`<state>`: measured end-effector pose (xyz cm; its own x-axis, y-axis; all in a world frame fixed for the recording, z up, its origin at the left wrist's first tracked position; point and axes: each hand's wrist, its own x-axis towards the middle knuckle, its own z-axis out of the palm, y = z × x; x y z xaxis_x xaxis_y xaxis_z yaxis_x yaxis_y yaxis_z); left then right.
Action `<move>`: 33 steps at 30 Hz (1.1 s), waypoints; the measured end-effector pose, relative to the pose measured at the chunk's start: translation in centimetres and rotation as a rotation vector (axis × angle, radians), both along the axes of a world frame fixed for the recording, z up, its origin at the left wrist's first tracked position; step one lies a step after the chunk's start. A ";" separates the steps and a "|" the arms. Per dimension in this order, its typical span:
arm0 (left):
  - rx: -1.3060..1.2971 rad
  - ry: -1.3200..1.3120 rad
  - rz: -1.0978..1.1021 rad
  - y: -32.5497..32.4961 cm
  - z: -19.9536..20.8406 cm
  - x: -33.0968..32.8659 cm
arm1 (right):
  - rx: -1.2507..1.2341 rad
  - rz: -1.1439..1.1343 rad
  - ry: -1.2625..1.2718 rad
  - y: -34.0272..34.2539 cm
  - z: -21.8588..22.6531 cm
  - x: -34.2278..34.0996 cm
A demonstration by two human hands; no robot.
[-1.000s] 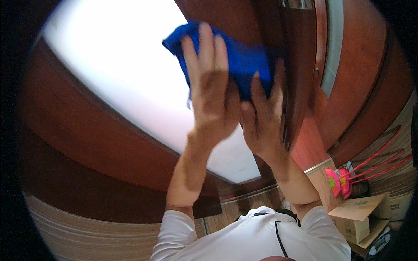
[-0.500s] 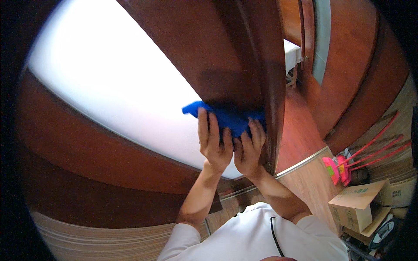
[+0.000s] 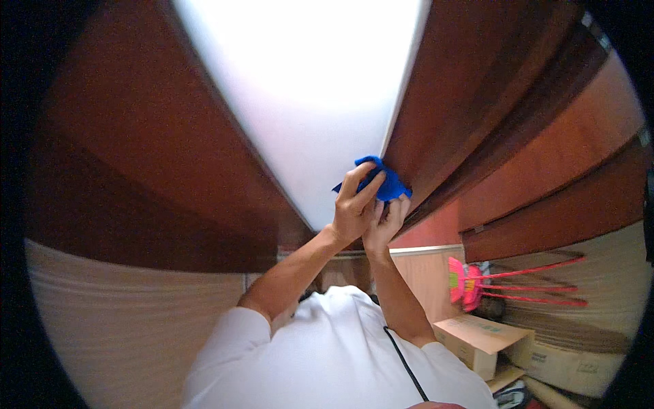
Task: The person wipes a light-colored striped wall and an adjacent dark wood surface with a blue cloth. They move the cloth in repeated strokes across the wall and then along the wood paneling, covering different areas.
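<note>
A crumpled blue cloth (image 3: 391,186) lies against a brown wooden door (image 3: 449,116), where its frame meets the bright white panel (image 3: 306,95). My left hand (image 3: 353,208) has bent fingers gripping the cloth's left part and pressing it over the panel's right edge. Close beside it and a little lower, my right hand (image 3: 385,228) holds the cloth's lower right part with its fingertips. The two hands almost touch. Part of the cloth is hidden behind my fingers.
Pink brooms (image 3: 466,283) with long red handles lean by the wall at right. Below them sits an open cardboard box (image 3: 480,337) with other cartons near it. A pale threshold strip (image 3: 426,250) crosses the floor beyond the door's edge.
My view and body have turned, so the door panel now stands more upright in the picture. Both hands have shifted with the cloth from the wooden frame onto the panel's edge.
</note>
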<state>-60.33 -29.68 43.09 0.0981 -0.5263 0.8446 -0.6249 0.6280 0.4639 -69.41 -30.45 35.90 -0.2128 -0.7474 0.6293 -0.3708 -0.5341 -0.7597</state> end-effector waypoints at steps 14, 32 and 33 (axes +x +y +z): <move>0.343 0.269 -0.103 5.8 -5.3 -8.7 | 0.096 -0.189 0.137 5.9 -3.9 -13.0; 0.491 0.495 -0.056 2.4 -9.2 -10.4 | 0.112 0.189 -0.211 -0.6 -2.4 -11.9; 0.573 0.498 -0.063 2.1 -9.2 -10.3 | 0.136 0.169 -0.152 -0.7 -2.5 -12.0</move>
